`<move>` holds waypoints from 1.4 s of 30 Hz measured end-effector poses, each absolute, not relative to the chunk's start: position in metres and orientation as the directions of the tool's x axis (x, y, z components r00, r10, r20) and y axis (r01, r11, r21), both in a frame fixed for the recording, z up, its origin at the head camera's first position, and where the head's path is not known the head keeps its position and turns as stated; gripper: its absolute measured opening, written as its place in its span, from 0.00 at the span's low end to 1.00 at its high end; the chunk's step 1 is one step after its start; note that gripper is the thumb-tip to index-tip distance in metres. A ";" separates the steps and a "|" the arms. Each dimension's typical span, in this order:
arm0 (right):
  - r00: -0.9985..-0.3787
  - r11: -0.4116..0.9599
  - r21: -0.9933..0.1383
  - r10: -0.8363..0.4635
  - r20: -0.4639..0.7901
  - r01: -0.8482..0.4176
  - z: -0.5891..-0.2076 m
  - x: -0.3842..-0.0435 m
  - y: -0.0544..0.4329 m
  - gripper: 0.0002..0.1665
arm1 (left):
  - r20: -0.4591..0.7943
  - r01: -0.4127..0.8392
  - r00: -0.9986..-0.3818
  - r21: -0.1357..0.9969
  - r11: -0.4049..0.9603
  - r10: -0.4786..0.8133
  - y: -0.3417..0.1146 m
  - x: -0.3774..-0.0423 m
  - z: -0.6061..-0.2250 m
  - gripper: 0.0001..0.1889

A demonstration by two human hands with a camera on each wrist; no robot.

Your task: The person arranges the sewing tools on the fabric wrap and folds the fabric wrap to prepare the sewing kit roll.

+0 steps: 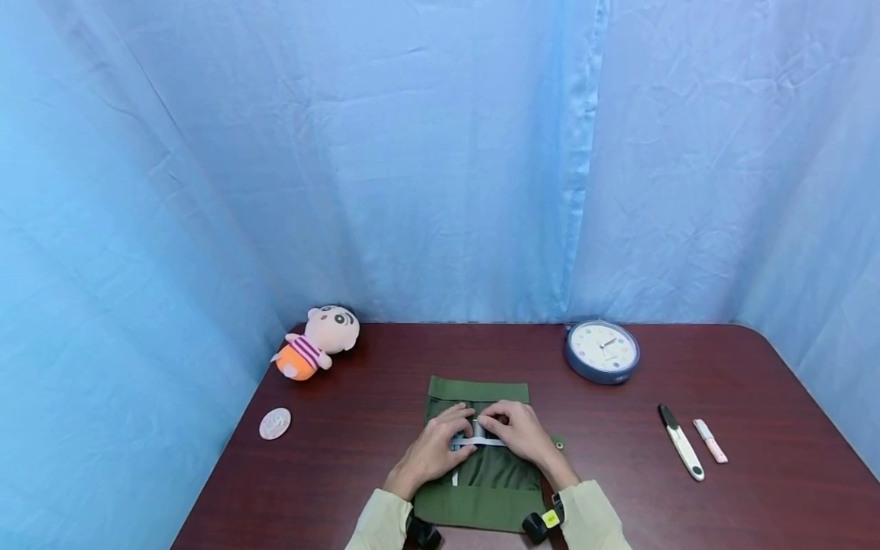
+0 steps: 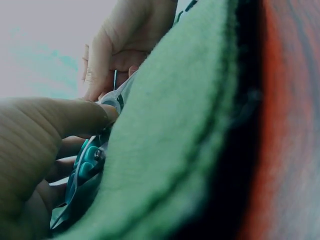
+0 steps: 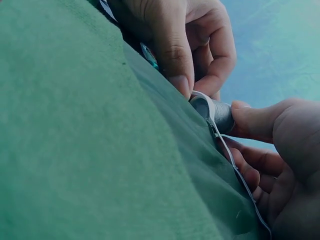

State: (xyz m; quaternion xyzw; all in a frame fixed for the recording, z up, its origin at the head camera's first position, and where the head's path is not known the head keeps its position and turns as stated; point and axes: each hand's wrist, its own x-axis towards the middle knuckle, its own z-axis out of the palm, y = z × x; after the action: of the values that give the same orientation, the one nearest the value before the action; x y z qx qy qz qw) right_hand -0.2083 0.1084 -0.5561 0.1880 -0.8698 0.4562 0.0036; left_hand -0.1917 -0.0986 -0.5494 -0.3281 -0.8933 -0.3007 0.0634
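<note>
A green cloth organizer [image 1: 488, 508] lies unfolded on the table, with a white elastic band [image 1: 486, 441] across its middle. A grey thread spool [image 3: 226, 118] sits in a loop of that band. My right hand [image 1: 520, 431] holds the spool, its thumb on the spool's end in the right wrist view. From the other side my left hand [image 1: 435, 447] pinches the band right beside the spool, between thumb and forefinger. Teal rounded pieces [image 2: 87, 167] show under the band below the left fingers in the left wrist view.
A plush doll [image 1: 318, 342] and a round whitish disc [image 1: 275, 423] lie on the left of the table. To the right are a blue-rimmed clock [image 1: 603, 351], a white tool with a black end [image 1: 682, 443] and a small white-and-pink stick [image 1: 710, 441]. Blue curtains surround the table.
</note>
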 end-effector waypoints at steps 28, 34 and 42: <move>-0.951 0.635 -0.714 -0.270 0.151 -0.293 -0.558 -0.206 0.102 0.07 | 0.346 0.625 -0.770 0.581 0.521 0.536 -0.102 -0.195 -0.557 0.06; -0.957 0.674 -0.683 -0.246 0.152 -0.282 -0.560 -0.203 0.098 0.06 | 0.334 0.619 -0.771 0.592 0.517 0.541 -0.102 -0.195 -0.559 0.05; -0.953 0.731 -0.611 -0.245 0.181 -0.304 -0.558 -0.201 0.091 0.06 | 0.343 0.622 -0.766 0.608 0.492 0.544 -0.103 -0.196 -0.560 0.05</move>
State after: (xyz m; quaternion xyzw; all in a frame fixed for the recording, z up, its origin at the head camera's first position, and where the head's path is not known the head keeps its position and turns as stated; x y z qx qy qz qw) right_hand -0.2009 0.0908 -0.5582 0.1476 -0.9293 0.3358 0.0442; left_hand -0.1957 -0.1035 -0.5605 -0.3383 -0.8622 -0.3733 0.0523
